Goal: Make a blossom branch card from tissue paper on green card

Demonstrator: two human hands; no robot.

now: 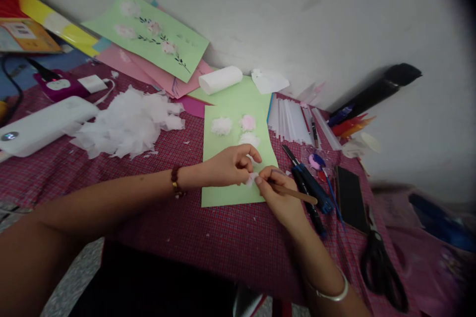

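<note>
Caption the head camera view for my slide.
Left hand and right hand pinch a pink tissue tuft over a green paper sheet.

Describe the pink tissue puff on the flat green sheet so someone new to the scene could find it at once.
On the red checked tablecloth, a light green sheet lies flat under the left hand. Just beyond that hand sit three fluffy tissue puffs. The pink puff is the farthest one on the right, the only coloured one beside two white puffs.
</note>
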